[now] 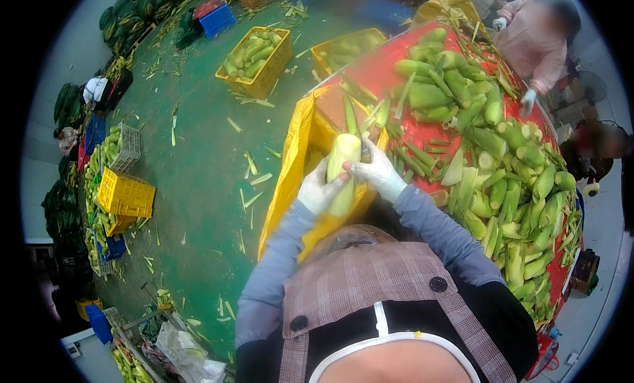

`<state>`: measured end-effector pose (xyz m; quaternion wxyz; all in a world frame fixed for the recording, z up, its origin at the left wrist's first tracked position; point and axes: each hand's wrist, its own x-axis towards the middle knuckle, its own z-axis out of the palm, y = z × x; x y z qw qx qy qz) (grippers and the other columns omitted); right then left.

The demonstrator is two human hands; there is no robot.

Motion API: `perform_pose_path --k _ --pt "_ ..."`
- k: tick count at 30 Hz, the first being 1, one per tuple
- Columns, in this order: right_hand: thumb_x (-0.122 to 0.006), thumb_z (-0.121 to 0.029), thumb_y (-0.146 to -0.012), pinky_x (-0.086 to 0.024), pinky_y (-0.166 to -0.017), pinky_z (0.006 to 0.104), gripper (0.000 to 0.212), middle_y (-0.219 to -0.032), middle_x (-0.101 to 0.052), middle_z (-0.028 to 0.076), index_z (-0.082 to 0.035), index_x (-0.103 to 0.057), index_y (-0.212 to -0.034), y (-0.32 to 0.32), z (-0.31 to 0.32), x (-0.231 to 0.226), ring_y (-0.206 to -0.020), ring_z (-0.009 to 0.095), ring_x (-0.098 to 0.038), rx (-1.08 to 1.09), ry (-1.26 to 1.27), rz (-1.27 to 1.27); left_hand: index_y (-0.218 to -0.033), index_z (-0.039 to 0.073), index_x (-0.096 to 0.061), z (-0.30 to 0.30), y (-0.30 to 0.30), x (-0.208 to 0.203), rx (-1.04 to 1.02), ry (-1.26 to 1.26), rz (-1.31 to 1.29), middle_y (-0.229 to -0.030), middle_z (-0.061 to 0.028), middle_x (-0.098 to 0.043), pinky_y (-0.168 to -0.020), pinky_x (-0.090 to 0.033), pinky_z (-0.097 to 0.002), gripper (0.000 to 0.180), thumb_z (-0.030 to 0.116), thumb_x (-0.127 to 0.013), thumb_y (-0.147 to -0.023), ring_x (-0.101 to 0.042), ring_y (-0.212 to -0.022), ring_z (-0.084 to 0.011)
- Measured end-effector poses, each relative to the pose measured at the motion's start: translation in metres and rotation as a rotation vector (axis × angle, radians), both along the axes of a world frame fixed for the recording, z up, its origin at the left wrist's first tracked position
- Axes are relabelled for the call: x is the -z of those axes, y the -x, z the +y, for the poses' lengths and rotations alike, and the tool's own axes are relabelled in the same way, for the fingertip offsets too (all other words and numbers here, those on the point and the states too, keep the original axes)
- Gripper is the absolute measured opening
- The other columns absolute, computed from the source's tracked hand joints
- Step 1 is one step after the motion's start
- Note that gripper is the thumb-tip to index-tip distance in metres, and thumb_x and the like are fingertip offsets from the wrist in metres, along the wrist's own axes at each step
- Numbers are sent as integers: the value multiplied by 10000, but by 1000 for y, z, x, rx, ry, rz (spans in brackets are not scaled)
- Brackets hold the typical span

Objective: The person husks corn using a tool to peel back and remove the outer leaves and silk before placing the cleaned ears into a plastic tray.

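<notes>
A pale green ear of corn (pixel 345 155) in its husk stands upright in front of my body, a green leaf strip above its top. My left hand (pixel 318 188), in a white glove with bare fingertips, is wrapped round its lower left side. My right hand (pixel 382 175), gloved the same way, is closed at the ear's right side, its thumb against the husk. A narrow dark tool (pixel 365 150), which looks like a small knife, shows at the right fingers; most of it is hidden. Below the ear hangs an open yellow bag (pixel 285 178).
A red table (pixel 413 132) at my right bears a large heap of corn ears (pixel 489 145). Across it stands a co-worker (pixel 538 46) in pink. Yellow crates of corn, such as one crate (pixel 261 79), stand on the green floor (pixel 198 185) among husk scraps.
</notes>
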<state>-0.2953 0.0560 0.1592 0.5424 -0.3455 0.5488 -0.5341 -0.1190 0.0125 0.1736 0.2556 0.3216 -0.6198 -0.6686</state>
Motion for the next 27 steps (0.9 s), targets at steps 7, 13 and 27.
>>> perform_pose_path --k 7,13,27 --pt "-851 -289 -640 -468 -600 237 807 -1111 -550 115 27 -429 -1251 -8 5 -6 -840 134 -560 -10 75 33 -1281 2 -424 -3 1 11 19 219 -100 -1181 -146 -552 -965 -410 -331 744 314 -788 -711 -536 -1099 -232" --pt "-838 -355 -633 -405 -917 315 783 -1113 -545 121 14 -458 -1209 -4 12 -12 -1042 196 -504 -89 37 152 -1231 -26 -500 -2 0 -20 41 129 -230 -1126 -145 -614 -920 -450 -313 708 269 -824 -675 -589 -1029 -197" --pt "-851 -325 -617 -363 -993 323 858 -1191 -539 144 35 -428 -1271 8 19 -11 -1141 218 -480 -269 -152 74 -1247 -53 -473 -13 -38 3 381 -6 -165 -1166 -156 -576 -958 -398 -314 563 321 -643 -862 -538 -1085 -207"
